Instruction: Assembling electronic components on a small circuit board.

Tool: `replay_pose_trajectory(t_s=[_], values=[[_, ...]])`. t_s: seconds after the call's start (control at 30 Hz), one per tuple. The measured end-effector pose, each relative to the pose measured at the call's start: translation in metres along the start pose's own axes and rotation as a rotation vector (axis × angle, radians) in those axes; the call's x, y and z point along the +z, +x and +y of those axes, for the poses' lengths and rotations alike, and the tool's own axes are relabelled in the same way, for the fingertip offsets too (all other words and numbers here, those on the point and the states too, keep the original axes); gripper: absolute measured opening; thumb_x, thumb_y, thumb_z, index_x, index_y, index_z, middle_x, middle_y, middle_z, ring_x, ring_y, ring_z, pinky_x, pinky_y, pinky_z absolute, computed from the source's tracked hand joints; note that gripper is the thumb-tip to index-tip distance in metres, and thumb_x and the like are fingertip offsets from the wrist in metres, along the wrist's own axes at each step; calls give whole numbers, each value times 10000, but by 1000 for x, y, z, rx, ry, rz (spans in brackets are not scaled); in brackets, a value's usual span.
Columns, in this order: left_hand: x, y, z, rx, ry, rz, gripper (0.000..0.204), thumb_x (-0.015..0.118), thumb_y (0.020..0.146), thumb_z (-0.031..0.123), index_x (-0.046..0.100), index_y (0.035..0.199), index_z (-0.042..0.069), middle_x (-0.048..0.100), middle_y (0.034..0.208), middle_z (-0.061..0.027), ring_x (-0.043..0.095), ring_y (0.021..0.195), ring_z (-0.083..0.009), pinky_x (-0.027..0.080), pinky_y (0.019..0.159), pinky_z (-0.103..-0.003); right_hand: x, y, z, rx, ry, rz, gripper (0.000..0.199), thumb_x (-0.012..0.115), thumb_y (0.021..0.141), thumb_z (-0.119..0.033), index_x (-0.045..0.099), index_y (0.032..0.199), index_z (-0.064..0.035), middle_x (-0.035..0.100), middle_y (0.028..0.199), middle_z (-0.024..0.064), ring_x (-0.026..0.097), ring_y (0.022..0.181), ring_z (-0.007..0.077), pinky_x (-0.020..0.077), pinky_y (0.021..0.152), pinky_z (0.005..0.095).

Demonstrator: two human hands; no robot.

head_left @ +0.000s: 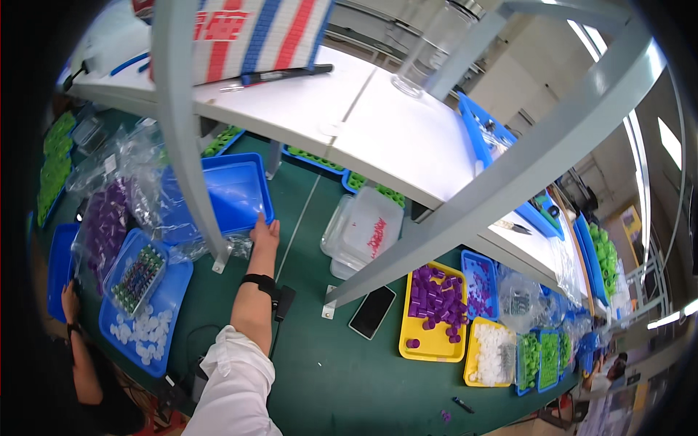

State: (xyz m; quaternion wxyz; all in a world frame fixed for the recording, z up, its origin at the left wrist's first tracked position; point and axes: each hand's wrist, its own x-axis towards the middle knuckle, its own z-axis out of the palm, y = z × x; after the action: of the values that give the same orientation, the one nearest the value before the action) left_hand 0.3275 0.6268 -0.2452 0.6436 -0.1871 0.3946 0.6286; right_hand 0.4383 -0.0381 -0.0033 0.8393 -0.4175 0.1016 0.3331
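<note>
My left hand [265, 231] reaches forward from a white sleeve, with a black strap round the wrist. Its fingers grip the near right corner of a deep blue tray [236, 185]. The tray's inside shows bare blue plastic, and a grey metal post crosses in front of it. Clear plastic bags [138, 156] lie against its left side. My right hand is not in view.
A grey metal frame [465, 189] carries a white shelf [407, 138] above the green table. Clear lidded boxes [371, 221], a phone [372, 312] and a yellow tray [432, 352] of purple parts lie right. Another person's hand [70, 301] touches a blue tray at the left.
</note>
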Motion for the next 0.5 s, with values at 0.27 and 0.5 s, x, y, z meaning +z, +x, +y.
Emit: replay_pose_trajectory(t_s=[0.27, 0.5], values=[[3, -12, 36, 167, 23, -86, 281, 466, 828, -102, 457, 1108, -79, 514, 1080, -189, 578, 914, -332, 568, 813, -405, 29, 3, -1, 159, 55, 40, 536, 678, 637, -238, 544, 1125, -62, 614, 1009, 83, 573, 978, 255, 439, 893, 408], [-7, -52, 53, -456, -269, -518, 496, 398, 713, -188, 429, 1194, -72, 499, 1184, -236, 494, 1115, -371, 473, 946, -432, 10, -19, 0, 250, 62, -55, 509, 622, 688, -238, 510, 1132, -15, 608, 997, 151, 607, 895, 289, 498, 796, 433]])
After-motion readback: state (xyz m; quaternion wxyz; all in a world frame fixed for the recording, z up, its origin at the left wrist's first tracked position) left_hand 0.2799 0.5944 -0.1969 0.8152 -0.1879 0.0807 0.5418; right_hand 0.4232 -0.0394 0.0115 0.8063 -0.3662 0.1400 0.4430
